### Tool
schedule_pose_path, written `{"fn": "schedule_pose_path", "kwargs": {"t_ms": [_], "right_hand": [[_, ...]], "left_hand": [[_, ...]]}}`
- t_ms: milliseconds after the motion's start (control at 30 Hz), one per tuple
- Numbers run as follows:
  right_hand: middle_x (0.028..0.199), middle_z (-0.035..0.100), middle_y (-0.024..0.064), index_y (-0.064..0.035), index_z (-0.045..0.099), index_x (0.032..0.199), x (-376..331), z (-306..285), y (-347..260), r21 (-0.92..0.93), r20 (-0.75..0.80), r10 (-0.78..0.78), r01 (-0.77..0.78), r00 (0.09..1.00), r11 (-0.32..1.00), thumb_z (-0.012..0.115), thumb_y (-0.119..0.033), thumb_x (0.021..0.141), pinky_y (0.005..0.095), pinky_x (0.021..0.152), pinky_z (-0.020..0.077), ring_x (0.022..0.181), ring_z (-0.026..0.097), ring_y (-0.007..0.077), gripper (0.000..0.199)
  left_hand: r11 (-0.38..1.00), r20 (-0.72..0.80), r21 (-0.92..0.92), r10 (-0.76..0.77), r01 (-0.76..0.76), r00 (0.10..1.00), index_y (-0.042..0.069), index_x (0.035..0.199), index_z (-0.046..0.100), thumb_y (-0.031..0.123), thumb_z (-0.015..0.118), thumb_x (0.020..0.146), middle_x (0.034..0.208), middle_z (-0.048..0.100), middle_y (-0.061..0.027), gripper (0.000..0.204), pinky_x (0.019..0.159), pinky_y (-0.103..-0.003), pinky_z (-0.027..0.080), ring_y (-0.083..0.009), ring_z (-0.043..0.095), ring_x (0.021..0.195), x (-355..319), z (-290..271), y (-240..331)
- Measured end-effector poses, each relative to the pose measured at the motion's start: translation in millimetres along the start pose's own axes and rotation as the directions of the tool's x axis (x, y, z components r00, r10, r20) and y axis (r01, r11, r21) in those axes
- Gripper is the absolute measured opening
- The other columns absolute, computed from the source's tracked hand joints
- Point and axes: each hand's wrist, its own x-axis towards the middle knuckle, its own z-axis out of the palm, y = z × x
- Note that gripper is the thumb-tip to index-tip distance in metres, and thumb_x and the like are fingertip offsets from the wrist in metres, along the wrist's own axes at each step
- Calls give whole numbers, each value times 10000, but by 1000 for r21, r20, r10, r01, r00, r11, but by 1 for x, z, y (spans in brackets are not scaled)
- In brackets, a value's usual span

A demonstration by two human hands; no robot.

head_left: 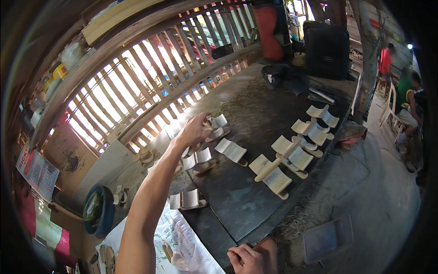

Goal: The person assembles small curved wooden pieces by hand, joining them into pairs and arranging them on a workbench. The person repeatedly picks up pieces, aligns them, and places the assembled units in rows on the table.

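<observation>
Centre-left of frame: left hand (195,130) stretched out over the dark worktable (237,201), fingers bunched on a small pale bamboo piece (218,121) among similar curved pieces; probably light, stiff, smooth, best pinched at its edges. Lower centre: right hand (248,258) resting on the table edge, fingers curled together, apparently holding nothing. Right: more bamboo pieces (301,150) in rows.

Both forearms are bare, with no sleeves, gloves, watch or rings showing on the left hand (194,130) or right hand (246,259).
</observation>
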Motion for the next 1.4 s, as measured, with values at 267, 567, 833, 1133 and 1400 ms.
{"fn": "schedule_pose_path", "kwargs": {"t_ms": [267, 567, 833, 1133, 1400], "right_hand": [[908, 683, 178, -7, 692, 1006, -1, 2, 2, -21, -3, -30, 30, 1000, 999, 709, -63, 965, 435, 705, 549, 828, 687, 393, 72], [771, 654, 81, 5, 745, 967, -4, 6, 8, -24, -10, 16, -16, 1000, 1000, 760, -53, 935, 294, 517, 402, 559, 523, 110, 68], [849, 679, 134, 4, 734, 994, -2, 6, -32, -299, 68, 81, -57, 994, 953, 750, -98, 916, 336, 610, 468, 649, 599, 199, 129], [977, 645, 70, 27, 634, 1295, -60, 121, -107, 29, 603, 20, -47, 798, 998, 770, -89, 926, 280, 671, 467, 763, 568, 121, 410], [923, 608, -5, 36, 638, 1295, -79, 183, -83, 67, 727, 248, -425, 641, 903, 806, -192, 944, 248, 695, 450, 770, 490, 68, 451]], "left_hand": [[1000, -174, -10, 24, -26, 984, 82, 1514, 532, 169, 792, 848, 1292, 714, -161, 720, 1024, -429, 520, -296, 681, 1134, -44, -77, 37], [997, -279, 78, 6, 16, 960, 53, 1443, 583, 125, 853, 802, 1223, 695, -149, 700, 1013, -430, 503, -322, 656, 1094, -319, -175, 99], [935, -100, -107, -349, 339, 932, 36, 1420, 601, 152, 892, 770, 1202, 708, -155, 721, 980, -427, 501, -338, 644, 1072, -545, -147, 120], [876, -96, -173, -470, 450, 877, 11, 1458, 560, 99, 844, 821, 1333, 653, -152, 703, 1077, -427, 468, -353, 571, 1227, -634, -66, 117], [701, -284, -588, -646, 403, 709, -18, 1472, 541, 30, 767, 892, 1339, 615, -155, 624, 1053, -377, 493, -261, 592, 1181, -654, -42, 105]]}}
